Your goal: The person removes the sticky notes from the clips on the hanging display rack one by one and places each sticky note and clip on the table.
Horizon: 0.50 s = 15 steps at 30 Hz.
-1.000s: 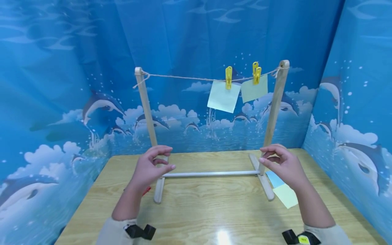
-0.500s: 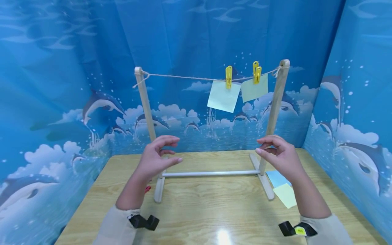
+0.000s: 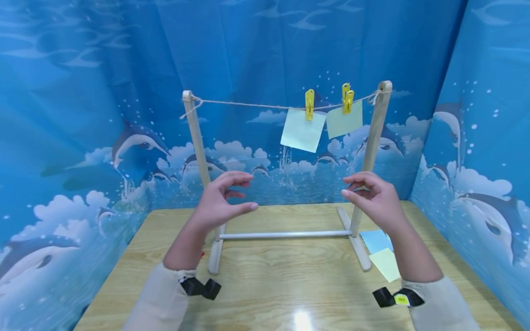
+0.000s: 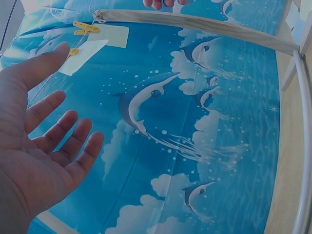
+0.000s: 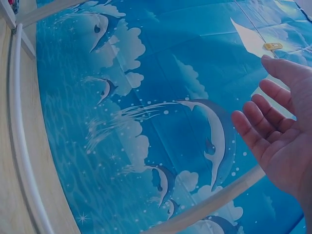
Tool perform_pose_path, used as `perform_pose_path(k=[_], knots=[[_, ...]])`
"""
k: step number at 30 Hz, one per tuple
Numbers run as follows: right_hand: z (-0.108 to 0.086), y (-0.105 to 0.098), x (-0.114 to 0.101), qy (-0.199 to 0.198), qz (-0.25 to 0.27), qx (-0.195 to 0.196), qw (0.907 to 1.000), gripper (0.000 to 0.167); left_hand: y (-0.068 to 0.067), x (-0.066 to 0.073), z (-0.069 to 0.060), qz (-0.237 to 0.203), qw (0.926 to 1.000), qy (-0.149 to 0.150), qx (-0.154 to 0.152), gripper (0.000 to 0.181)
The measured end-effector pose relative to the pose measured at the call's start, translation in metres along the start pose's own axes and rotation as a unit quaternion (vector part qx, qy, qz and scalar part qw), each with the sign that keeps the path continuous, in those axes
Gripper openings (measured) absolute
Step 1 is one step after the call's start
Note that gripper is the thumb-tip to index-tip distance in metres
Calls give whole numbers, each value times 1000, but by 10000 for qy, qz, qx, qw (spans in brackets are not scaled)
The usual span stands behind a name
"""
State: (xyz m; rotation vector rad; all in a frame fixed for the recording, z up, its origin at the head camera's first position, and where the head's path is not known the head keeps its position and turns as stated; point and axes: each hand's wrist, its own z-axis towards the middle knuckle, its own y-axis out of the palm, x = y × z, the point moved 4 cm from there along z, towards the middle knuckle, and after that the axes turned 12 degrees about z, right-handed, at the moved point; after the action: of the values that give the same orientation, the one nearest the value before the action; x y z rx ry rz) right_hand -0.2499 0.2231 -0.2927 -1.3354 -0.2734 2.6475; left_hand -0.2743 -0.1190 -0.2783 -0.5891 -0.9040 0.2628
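My left hand [image 3: 221,200] is raised in front of the frame's left post [image 3: 198,142], fingers loosely bent and thumb apart, holding nothing. In the left wrist view the same hand [image 4: 48,141] shows a bare palm. Near the right post [image 3: 374,128] hovers my right hand [image 3: 374,197], also with nothing in it, fingers relaxed. Above and between them a string [image 3: 244,104] runs from post to post. A pale green paper square [image 3: 303,131] hangs from it under a yellow clothespin [image 3: 309,105]. To its right hangs another green paper [image 3: 344,120], with two yellow clothespins [image 3: 348,101] by its top edge.
A white rod [image 3: 285,235] joins the feet of the frame on the wooden table [image 3: 265,280]. A blue paper [image 3: 374,241] and a yellow-green paper [image 3: 387,264] lie right of the frame. Something red [image 3: 202,254] shows partly behind the left wrist. A dolphin-print curtain [image 3: 256,55] surrounds the table.
Both hands have risen and moved slightly inward, toward each other. The string, the papers and the clothespins have stayed where they were.
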Motion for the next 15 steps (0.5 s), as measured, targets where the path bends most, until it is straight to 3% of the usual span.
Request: perform_pose_path(k=[7,15], knots=[[11,1,-6,-26,-110,5,9999,27,2,11,13,104,9996,253,-40,55],[25,6,-11,207,-10,53,9998,30,3,27,30,111,9985,519,-91,56]])
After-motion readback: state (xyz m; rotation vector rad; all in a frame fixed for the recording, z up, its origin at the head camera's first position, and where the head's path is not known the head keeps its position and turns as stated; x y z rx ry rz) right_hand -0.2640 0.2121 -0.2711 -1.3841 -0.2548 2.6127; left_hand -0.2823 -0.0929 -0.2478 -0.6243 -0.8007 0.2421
